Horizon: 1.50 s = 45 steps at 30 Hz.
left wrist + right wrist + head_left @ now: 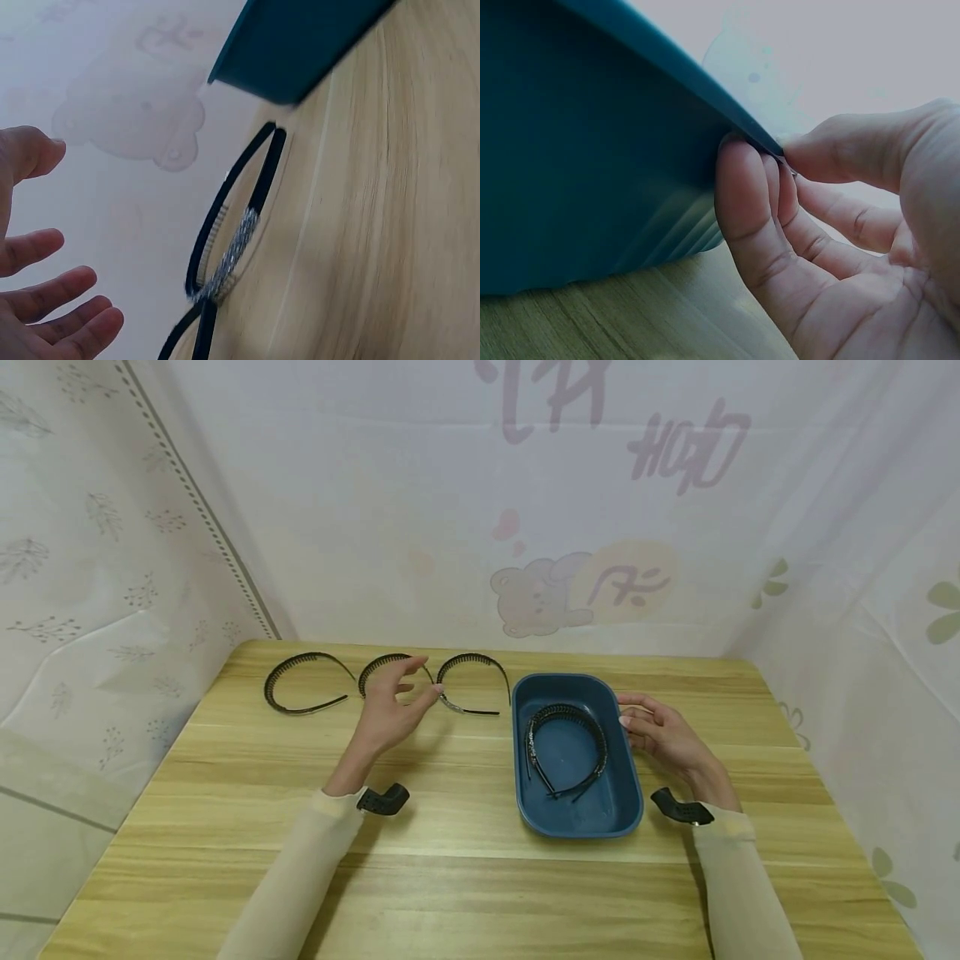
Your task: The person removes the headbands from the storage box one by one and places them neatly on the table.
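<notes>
At the far left of the counter (442, 893) lies the left headband (270, 688), black and toothed, its opening toward the right. Just beside it to the right is the middle headband (365, 673), partly covered from view by the left hand (386, 710). That hand's fingers are spread, thumb well apart from the others, holding nothing; its thumb tip shows by the left side of the right headband (471, 657), and whether it touches is hard to tell. This third band has a glittery silver stretch on its near arm and also opens to the right.

Farther right sits a blue tray (592, 817). Inside it several dark headbands (567, 711) lie stacked, their ends toward the near side, with silvery patches on the left. At the tray's right edge, the right hand (666, 735) pinches the rim between thumb and fingers.
</notes>
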Each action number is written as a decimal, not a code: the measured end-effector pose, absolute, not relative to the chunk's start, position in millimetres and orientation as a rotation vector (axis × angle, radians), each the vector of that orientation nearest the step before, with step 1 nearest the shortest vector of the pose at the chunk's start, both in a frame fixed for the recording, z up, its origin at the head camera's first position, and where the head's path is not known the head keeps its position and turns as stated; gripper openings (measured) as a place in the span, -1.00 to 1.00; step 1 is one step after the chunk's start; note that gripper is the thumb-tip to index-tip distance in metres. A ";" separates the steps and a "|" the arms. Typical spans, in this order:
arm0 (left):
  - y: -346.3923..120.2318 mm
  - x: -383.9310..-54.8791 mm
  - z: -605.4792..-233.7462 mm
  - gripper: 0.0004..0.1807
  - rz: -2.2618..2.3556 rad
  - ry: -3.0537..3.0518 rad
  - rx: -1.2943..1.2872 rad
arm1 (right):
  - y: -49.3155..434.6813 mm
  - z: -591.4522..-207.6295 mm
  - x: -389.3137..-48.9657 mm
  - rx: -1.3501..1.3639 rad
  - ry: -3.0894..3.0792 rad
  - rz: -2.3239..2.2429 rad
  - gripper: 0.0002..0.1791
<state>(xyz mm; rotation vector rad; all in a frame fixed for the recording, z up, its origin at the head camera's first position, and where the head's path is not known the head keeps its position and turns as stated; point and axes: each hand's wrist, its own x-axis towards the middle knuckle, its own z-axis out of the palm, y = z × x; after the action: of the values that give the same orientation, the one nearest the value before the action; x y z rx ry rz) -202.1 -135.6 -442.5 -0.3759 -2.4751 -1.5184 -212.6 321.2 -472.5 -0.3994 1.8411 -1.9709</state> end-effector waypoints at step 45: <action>0.6 -198.4 -402.3 -0.46 -1.607 -2.704 -0.828 | 322.2 -473.3 -212.7 -0.375 1.846 -1.967 -0.49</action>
<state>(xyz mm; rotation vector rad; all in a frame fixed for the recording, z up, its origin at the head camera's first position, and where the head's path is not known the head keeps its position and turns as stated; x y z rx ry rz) -198.4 0.6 -402.3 -0.8280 -2.7044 -1.6069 -212.7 322.2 -473.3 -0.3748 1.8458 -1.9665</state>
